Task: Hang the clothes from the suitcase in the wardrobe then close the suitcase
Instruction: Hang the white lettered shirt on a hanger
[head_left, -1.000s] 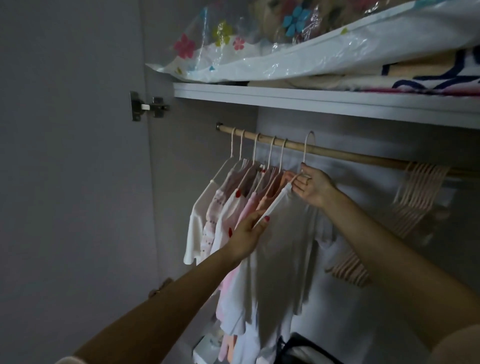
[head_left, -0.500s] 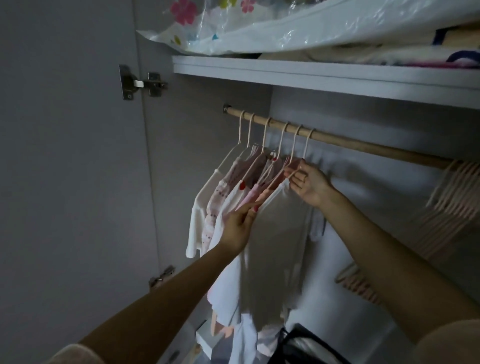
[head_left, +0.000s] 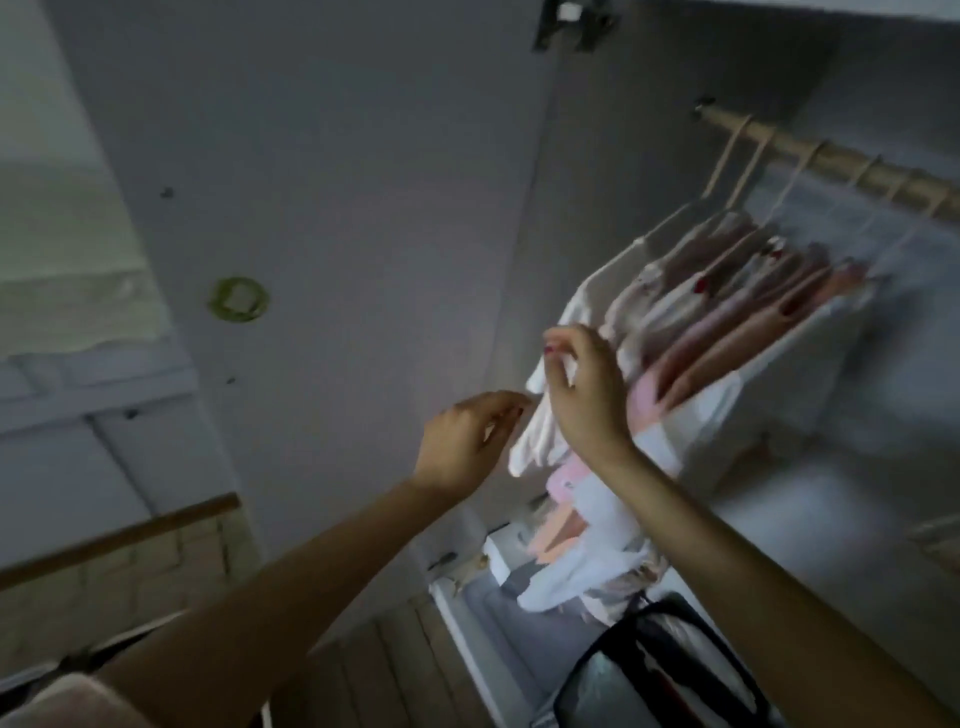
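Clothes (head_left: 727, 317) hang on hangers along the rod (head_left: 831, 158) at upper right, white and pink pieces packed close together, all blurred. I see my right hand (head_left: 587, 395) raised in front of their left edge, its fingers (head_left: 558, 345) loosely curled near a white sleeve; whether they pinch it I cannot tell. My left hand (head_left: 462, 441) hovers just left, fingers relaxed, holding nothing. Behind both stands the open door (head_left: 337, 208). A black bag (head_left: 660, 670) sits at lower right.
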